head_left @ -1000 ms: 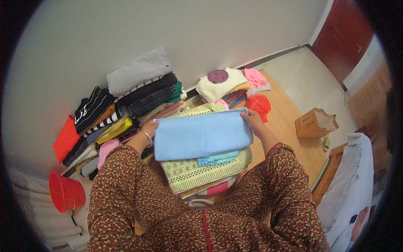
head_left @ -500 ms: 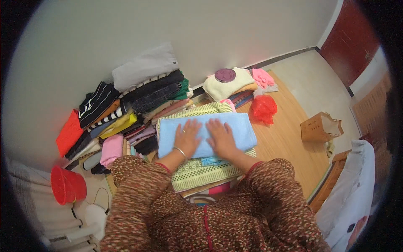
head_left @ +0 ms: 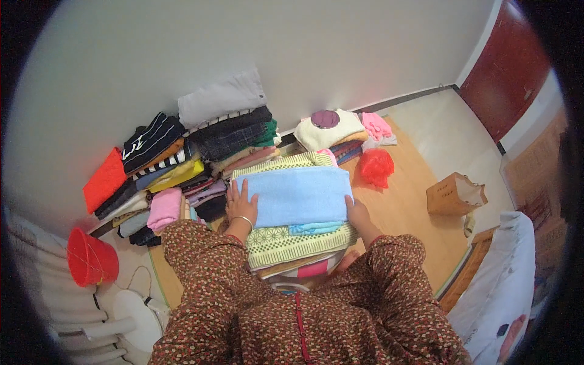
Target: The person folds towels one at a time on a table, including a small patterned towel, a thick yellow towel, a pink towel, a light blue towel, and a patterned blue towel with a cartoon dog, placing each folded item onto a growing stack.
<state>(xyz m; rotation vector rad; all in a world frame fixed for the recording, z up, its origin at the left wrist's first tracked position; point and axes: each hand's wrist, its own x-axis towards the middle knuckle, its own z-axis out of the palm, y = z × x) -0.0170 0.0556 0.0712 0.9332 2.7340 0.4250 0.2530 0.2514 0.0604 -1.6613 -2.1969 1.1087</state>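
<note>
The towel (head_left: 298,191) is plain light blue, the cloth (head_left: 286,246) under it pale yellow with dark dots, bars and starry shapes. By the far edge of the tan mat (head_left: 413,201), a cream bundle (head_left: 328,135) shows a purple disc (head_left: 324,118).

Print spotted, mostly too tiny/blurry to read tbh
Folded black garment w/ thin white stripes (head_left: 153,143) on the L has chunky white lettering; brown paper bag (head_left: 444,196) on the R has small dark chars up front; brown panel (head_left: 534,157), far R, has faint rows, illegible.
</note>
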